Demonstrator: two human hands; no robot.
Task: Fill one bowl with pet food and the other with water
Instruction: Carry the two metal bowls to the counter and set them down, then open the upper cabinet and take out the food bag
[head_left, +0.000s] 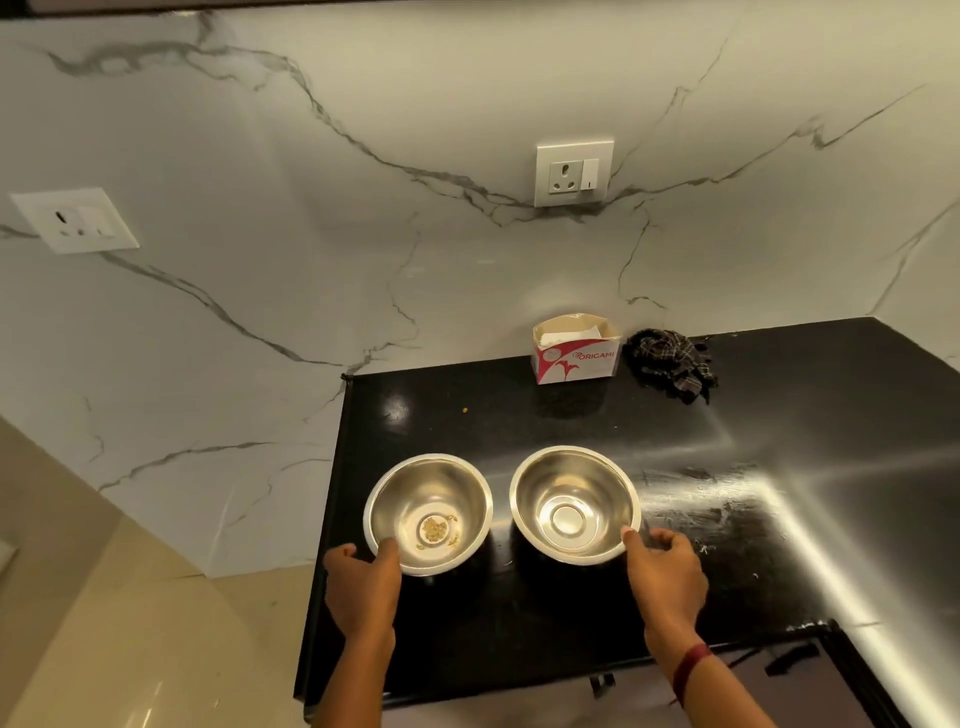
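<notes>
Two steel bowls stand side by side on the black counter (519, 623). The left bowl (441, 488) has a few bits of brownish pet food at its bottom. The right bowl (582, 478) is bare inside. My left hand (363, 577) grips the near rim of the left bowl, thumb inside and fingers around the outside. My right hand (662, 569) holds the near right rim of the right bowl in the same way, thumb on the rim.
A red and white tissue box (575, 358) and a dark checked cloth (670, 364) lie at the back by the marble wall. The counter's left edge drops off just left of the left bowl. A small crumb (463, 410) lies behind the bowls. Wall sockets (574, 174) sit above.
</notes>
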